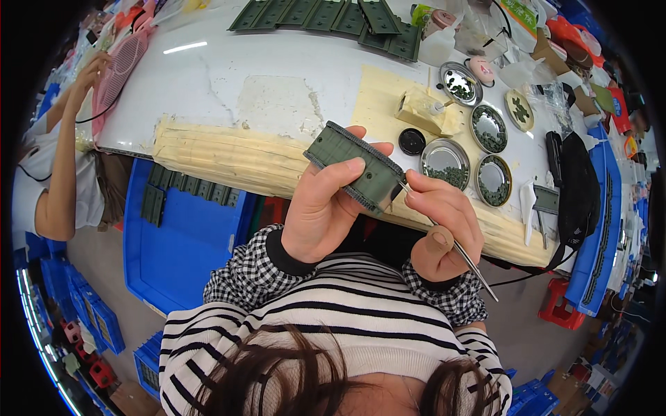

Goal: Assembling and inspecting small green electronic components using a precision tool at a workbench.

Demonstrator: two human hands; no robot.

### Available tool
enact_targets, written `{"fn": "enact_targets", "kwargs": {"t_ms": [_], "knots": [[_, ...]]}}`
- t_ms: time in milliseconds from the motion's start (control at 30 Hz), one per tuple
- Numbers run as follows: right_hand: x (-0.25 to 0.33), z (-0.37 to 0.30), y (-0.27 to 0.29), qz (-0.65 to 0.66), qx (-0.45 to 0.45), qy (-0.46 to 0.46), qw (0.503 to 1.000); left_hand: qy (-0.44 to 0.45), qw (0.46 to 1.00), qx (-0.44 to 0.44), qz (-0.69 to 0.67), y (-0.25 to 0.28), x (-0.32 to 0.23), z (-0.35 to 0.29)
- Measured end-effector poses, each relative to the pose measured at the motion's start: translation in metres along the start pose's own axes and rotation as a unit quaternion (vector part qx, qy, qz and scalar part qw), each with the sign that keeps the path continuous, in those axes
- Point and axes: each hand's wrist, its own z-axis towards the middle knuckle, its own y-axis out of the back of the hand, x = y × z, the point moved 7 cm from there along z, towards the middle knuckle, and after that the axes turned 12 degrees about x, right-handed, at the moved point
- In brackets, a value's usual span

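My left hand [311, 216] grips a dark green plastic model part [362, 170], a curved panel with raised rims along its long sides. The thumb presses on its face while the fingers support it from behind. In my right hand [447, 218] is a pair of metal tweezers [474, 269], held like a pen, with the tip touching the right end of the part. A tan cover wraps one fingertip of that hand. Just beyond the hands are a round metal dish [444, 149] of small green pieces and a black round lid [412, 141].
More dishes of green bits [494, 182] stand at the right, by a taped block [420, 111] holding a small bottle. Green panels [322, 15] line the table's far side. A blue bin [184, 256] with similar parts sits below left. Another person's arm [66, 152] is at the left.
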Motion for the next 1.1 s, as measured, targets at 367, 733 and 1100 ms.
{"fn": "enact_targets", "kwargs": {"t_ms": [367,733,1100], "knots": [[-0.001,-0.01,-0.007,-0.032,-0.034,0.006,0.999,-0.026,0.999,0.001,-0.025,-0.003,0.007,-0.002],[0.001,-0.009,-0.007,-0.045,-0.017,0.024,0.999,-0.021,0.999,0.004,-0.05,-0.002,0.008,-0.001],[-0.011,-0.01,-0.002,0.123,-0.039,-0.022,0.991,0.039,0.999,-0.005,0.021,-0.004,-0.005,0.005]]}}
